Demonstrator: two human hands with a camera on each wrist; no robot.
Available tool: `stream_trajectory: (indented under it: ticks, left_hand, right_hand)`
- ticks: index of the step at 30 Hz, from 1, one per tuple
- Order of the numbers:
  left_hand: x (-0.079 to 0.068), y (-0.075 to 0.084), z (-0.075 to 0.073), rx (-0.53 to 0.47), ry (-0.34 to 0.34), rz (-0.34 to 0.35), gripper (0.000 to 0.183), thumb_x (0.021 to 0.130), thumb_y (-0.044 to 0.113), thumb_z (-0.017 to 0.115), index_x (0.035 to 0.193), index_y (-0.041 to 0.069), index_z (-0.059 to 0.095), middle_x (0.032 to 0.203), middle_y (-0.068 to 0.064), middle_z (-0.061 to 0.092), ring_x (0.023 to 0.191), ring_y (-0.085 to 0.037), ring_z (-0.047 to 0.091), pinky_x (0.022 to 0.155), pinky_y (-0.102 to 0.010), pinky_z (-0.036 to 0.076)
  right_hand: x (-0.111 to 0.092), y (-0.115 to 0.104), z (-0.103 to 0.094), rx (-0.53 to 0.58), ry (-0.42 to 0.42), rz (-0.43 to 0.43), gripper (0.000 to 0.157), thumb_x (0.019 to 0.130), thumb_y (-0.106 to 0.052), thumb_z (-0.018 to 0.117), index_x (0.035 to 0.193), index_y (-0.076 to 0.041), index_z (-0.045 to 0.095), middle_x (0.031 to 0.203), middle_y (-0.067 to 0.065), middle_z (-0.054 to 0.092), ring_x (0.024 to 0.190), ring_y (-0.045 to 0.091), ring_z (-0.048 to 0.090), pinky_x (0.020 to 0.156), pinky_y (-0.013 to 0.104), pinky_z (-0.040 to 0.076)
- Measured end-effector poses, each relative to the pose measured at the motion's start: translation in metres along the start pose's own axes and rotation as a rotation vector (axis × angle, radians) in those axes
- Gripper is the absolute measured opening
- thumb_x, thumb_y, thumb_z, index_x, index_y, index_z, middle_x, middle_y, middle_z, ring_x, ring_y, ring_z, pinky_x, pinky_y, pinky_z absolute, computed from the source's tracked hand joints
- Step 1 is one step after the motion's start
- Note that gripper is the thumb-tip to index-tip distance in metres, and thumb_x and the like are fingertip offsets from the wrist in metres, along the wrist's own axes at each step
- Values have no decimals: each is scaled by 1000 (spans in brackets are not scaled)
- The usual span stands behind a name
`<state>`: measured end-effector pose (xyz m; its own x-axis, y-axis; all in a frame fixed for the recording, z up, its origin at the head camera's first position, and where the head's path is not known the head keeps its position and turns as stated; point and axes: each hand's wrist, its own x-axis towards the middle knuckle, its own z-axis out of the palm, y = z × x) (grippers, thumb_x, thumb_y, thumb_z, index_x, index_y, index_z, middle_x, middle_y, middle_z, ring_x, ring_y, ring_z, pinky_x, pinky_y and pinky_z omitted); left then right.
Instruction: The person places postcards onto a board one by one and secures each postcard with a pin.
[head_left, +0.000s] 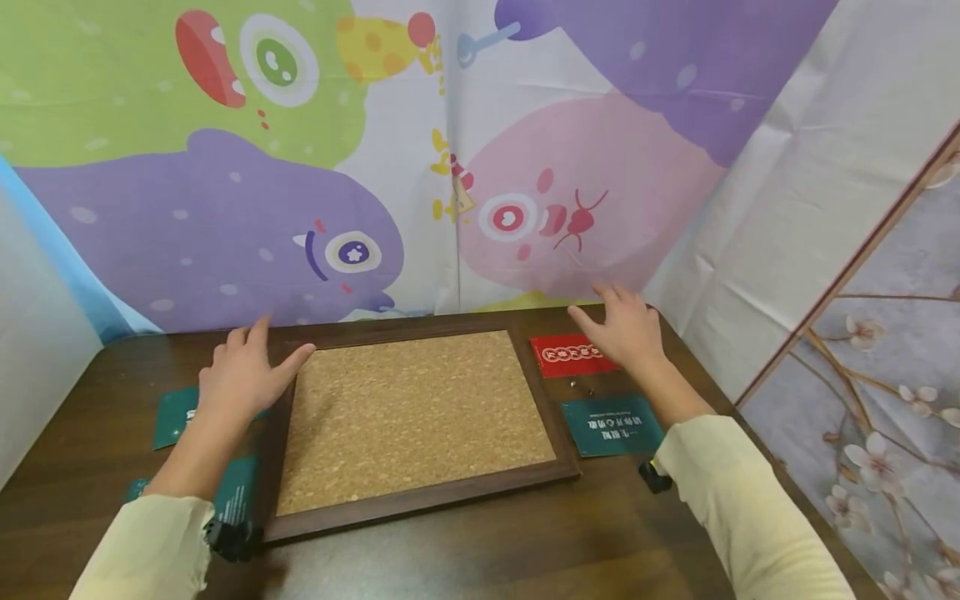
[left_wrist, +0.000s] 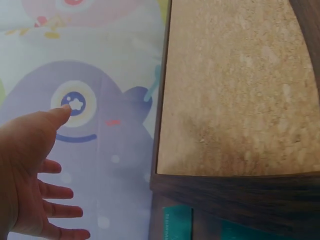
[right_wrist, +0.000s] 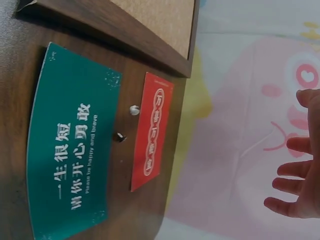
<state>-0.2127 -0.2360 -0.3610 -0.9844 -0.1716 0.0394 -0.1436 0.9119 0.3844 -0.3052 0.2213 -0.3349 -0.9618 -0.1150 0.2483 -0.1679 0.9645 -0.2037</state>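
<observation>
A cork board in a dark wooden frame lies on the table between both hands. My left hand hovers by the board's left edge, fingers spread and thumb apart, holding nothing. Over the red card at the right, my right hand is raised with its fingers loosely extended and nothing in it. Below that card lies a green card with white lettering. Two small push pins sit between these cards: a white one and a dark one.
Left of the board are more green cards, partly hidden by the left arm. The brown table reaches back to a cloth printed with cartoon creatures. A flowered panel stands at the right.
</observation>
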Motion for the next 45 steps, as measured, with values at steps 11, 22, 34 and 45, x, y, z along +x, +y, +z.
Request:
stream_trajectory:
  ticks: [11, 22, 34, 45]
  left_hand:
    - [-4, -12, 11, -96, 13, -32, 84, 93, 58, 37, 144, -6, 20, 135, -39, 30, 117, -56, 35, 84, -66, 38]
    - [-7, -26, 25, -168, -78, -28, 72, 95, 52, 38, 135, -9, 37, 125, -34, 44, 108, -50, 47, 81, -57, 43]
    - [-11, -39, 40, -197, -152, -42, 69, 96, 48, 38, 133, -11, 38, 125, -35, 47, 107, -50, 48, 80, -54, 45]
    - [-14, -42, 46, -241, -170, -75, 66, 96, 44, 42, 130, -13, 40, 121, -37, 49, 104, -48, 51, 79, -52, 47]
  right_hand:
    - [-2, 13, 10, 26, 7, 38, 57, 90, -50, 50, 122, -4, 56, 121, 21, 58, 109, 40, 53, 91, 55, 43]
    - [-9, 26, 24, 103, -37, 104, 55, 89, -51, 51, 118, -4, 59, 117, 20, 61, 103, 37, 57, 84, 51, 47]
    - [-13, 42, 44, 92, -82, 150, 52, 88, -46, 56, 120, -5, 58, 116, 20, 62, 99, 35, 59, 80, 50, 48]
    - [-14, 57, 56, 129, -112, 196, 56, 89, -47, 55, 120, -1, 58, 115, 22, 62, 100, 36, 59, 81, 49, 48]
